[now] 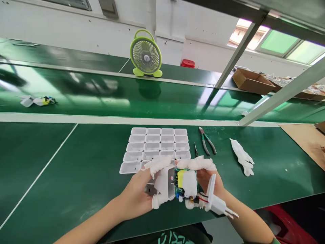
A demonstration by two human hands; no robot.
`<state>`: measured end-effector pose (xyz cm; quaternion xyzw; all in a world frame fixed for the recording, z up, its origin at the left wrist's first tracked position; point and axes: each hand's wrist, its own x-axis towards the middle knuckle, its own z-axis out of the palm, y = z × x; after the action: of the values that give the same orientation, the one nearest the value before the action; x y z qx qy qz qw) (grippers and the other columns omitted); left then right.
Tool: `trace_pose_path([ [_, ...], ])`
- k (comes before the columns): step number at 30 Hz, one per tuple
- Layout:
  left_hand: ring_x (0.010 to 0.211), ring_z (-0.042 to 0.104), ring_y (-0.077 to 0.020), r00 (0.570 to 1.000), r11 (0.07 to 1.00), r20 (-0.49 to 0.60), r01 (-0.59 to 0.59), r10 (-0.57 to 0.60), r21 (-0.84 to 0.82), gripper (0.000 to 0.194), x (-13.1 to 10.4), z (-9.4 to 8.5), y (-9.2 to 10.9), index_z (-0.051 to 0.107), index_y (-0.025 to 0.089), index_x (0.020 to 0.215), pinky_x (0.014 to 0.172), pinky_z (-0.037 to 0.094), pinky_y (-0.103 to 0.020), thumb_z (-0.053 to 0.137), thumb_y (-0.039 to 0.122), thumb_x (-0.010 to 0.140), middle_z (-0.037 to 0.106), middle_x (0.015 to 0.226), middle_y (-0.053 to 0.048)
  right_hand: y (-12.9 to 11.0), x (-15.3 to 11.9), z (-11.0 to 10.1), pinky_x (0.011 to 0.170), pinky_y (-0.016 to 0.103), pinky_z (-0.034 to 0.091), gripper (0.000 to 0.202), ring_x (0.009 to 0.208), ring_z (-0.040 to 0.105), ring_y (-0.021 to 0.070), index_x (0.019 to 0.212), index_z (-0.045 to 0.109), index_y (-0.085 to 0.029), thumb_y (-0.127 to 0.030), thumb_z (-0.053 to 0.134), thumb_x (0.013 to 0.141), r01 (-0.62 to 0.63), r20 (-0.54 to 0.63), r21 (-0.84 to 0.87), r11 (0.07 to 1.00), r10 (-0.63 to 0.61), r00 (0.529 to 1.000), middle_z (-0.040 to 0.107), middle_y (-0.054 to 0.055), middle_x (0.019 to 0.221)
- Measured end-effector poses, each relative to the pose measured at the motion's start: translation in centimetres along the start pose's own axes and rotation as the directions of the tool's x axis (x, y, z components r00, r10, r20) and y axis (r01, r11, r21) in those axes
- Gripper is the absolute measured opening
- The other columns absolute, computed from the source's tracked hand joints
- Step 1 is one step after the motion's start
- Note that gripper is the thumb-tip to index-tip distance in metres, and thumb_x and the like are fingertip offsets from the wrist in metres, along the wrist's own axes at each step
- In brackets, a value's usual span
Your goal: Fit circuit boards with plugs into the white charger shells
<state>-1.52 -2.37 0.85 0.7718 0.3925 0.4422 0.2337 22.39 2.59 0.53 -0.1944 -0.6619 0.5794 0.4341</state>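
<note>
In my left hand is a white plastic adapter housing, gripped between thumb and fingers with its open side facing right. My right hand is closed around a circuit board with yellow and white parts, its left end at the housing's mouth. How far the board reaches inside I cannot tell. Red and black wires join the board to a white two-pin plug cap, which hangs tilted by my right palm. White coverings wrap several fingertips of both hands. Behind them lies a white compartment tray, partly hidden.
Green-handled cutters, a thin dark tool and a white glove lie to the right. Beyond the white rail, another board assembly rests on a glossy green belt. A fan and cardboard box stand behind.
</note>
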Motion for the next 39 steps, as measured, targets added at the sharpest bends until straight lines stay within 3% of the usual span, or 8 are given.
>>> trace_pose_path([
  [3,0.099,0.075,-0.0245,1.0,1.0,-0.011,-0.026,0.026,0.006,0.068,0.1,0.2,-0.1,0.031,0.028,0.16,0.085,0.064,-0.036,0.061,0.038,0.1,0.071,0.126,-0.015,-0.5,0.3,0.1,0.111,0.056,0.052,0.062,0.122,0.069,0.0348,0.133,0.06,-0.029,-0.047,0.086,0.08,0.139,0.057,-0.029,0.99,-0.138,0.989,0.071,0.016,0.124],
  [5,0.103,0.075,-0.0258,0.999,0.999,-0.024,-0.027,0.027,0.017,0.07,-0.1,0.3,-0.2,0.031,0.027,0.161,0.088,0.064,-0.038,0.063,0.039,0.099,0.071,0.127,-0.015,-0.9,0.6,0.1,0.11,0.054,0.053,0.063,0.121,0.07,0.0338,0.137,0.059,-0.03,-0.04,0.086,0.081,0.157,0.07,-0.059,0.986,-0.152,0.986,0.072,0.015,0.123],
  [10,0.115,0.071,-0.0289,0.999,1.0,-0.043,-0.007,0.008,0.015,0.074,-0.4,0.3,-0.3,0.033,0.029,0.161,0.089,0.064,-0.039,0.068,0.033,0.095,0.069,0.13,-0.014,-1.3,1.1,0.4,0.111,0.053,0.052,0.057,0.123,0.069,0.034,0.142,0.057,-0.031,-0.041,0.077,0.089,0.181,0.072,-0.065,0.981,-0.176,0.982,0.073,0.015,0.122],
  [19,0.112,0.071,-0.0265,1.0,1.0,-0.02,-0.02,0.02,-0.007,0.077,0.1,-0.2,0.1,0.032,0.029,0.161,0.085,0.062,-0.032,0.069,0.03,0.094,0.071,0.127,-0.012,-2.0,1.5,0.7,0.108,0.051,0.056,0.06,0.122,0.07,0.0315,0.146,0.054,-0.04,-0.04,0.077,0.09,0.158,0.09,-0.17,0.973,-0.144,0.985,0.074,0.008,0.125],
  [24,0.115,0.07,-0.0283,1.0,0.999,-0.014,-0.022,0.022,-0.028,0.076,0.0,-0.2,0.0,0.034,0.028,0.16,0.086,0.061,-0.034,0.071,0.031,0.093,0.07,0.129,-0.014,-1.7,1.2,0.5,0.104,0.048,0.06,0.066,0.12,0.072,0.0322,0.145,0.055,-0.035,-0.036,0.082,0.085,0.146,0.08,-0.229,0.962,-0.131,0.988,0.073,0.01,0.129],
  [30,0.096,0.071,-0.0229,0.999,0.998,0.005,-0.038,0.037,0.04,0.071,0.0,-0.6,0.1,0.035,0.027,0.159,0.073,0.06,-0.027,0.067,0.031,0.096,0.073,0.106,-0.009,-2.1,1.1,0.3,0.1,0.044,0.062,0.058,0.117,0.073,0.0304,0.143,0.058,-0.033,-0.037,0.078,0.088,0.151,0.079,-0.267,0.952,-0.135,0.988,0.074,0.01,0.129],
  [35,0.102,0.071,-0.0243,0.999,0.996,0.016,-0.047,0.046,0.072,0.071,-0.1,-0.6,0.1,0.034,0.025,0.158,0.078,0.061,-0.03,0.064,0.024,0.095,0.071,0.12,-0.013,-2.5,1.2,0.3,0.098,0.043,0.063,0.057,0.113,0.075,0.0308,0.142,0.061,-0.029,-0.034,0.079,0.088,0.167,0.068,-0.267,0.949,-0.154,0.986,0.075,0.011,0.125],
  [39,0.108,0.071,-0.0267,0.999,0.996,0.017,-0.046,0.045,0.072,0.074,0.0,-0.6,0.1,0.033,0.025,0.159,0.082,0.062,-0.032,0.066,0.021,0.092,0.071,0.124,-0.014,-2.4,1.1,0.5,0.099,0.045,0.063,0.059,0.115,0.074,0.0317,0.142,0.061,-0.032,-0.033,0.081,0.086,0.136,0.055,-0.219,0.966,-0.127,0.99,0.075,0.01,0.126],
])
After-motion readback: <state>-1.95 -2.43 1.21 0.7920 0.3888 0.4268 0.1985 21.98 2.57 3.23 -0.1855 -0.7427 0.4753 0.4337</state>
